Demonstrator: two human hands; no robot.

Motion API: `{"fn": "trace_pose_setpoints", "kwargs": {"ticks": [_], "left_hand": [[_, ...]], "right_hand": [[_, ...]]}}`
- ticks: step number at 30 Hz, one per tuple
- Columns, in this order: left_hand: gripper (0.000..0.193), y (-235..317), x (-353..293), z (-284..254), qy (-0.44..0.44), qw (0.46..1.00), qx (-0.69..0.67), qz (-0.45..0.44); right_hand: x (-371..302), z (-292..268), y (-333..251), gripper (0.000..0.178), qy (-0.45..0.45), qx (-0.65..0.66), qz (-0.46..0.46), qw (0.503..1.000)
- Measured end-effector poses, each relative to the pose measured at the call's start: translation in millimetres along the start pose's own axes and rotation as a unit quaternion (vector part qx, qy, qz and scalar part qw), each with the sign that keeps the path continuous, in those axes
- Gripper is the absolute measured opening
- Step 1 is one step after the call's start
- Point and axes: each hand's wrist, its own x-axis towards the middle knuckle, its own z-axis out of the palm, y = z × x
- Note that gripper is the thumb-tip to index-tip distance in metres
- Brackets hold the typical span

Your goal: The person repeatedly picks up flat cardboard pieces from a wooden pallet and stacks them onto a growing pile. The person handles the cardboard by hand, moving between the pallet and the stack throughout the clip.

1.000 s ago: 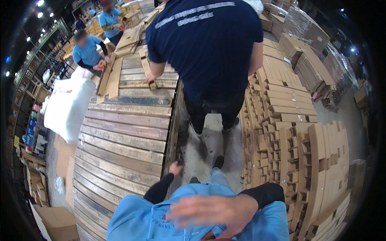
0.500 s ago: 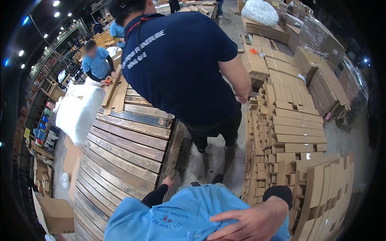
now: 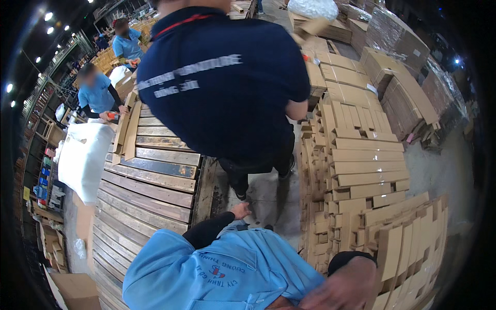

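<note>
Past the front of my light blue shirt (image 3: 227,258), my left hand (image 3: 241,210) reaches out from a black sleeve over the floor gap beside the wooden slatted table. Its fingers look loosely apart, and I see nothing in them. My right hand (image 3: 341,287) is at the lower right, close to my chest and smeared by motion, so its fingers cannot be made out. Nearest to it are the upright folded cardboard pieces (image 3: 408,253). A co-worker in a dark navy shirt (image 3: 222,98) stands right ahead, back turned to me.
To the left runs the slatted table (image 3: 150,181), with long cardboard pieces (image 3: 129,129) and a white foam roll (image 3: 85,160) at its far side. Two people in blue shirts (image 3: 95,93) work there. Stacked cardboard (image 3: 369,155) lines the right; wrapped cartons (image 3: 395,39) stand behind.
My right hand has come off my shirt and moved right. My left hand has moved forward and right. The view has shifted closer to the navy-shirted co-worker.
</note>
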Motion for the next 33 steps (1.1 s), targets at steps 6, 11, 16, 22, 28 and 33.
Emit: {"fn": "trace_pose_setpoints", "kwargs": {"ticks": [6,11,16,22,28,33], "left_hand": [[0.059,-11,32,-41,-0.013,0.993,-0.094,-0.066],[0.043,-114,23,-60,0.024,0.991,-0.062,-0.116],[0.046,-212,9,-105,0.059,0.982,-0.044,-0.172],[0.053,-306,15,-196,0.087,0.950,-0.146,-0.263],[0.064,-344,38,-248,0.165,0.940,-0.113,-0.276],[0.067,-326,57,-233,0.115,0.951,-0.112,-0.264]], "right_hand": [[-5,-55,45,0.015,-0.150,0.060,0.189,0.969],[12,-73,135,0.023,-0.096,0.135,0.149,0.975],[68,-123,242,0.026,-0.422,0.217,0.215,0.854],[61,-112,298,0.012,-0.213,0.127,0.323,0.913],[102,-134,364,0.020,-0.142,0.182,0.229,0.946],[124,-134,391,0.031,-0.070,0.166,0.217,0.959]]}}
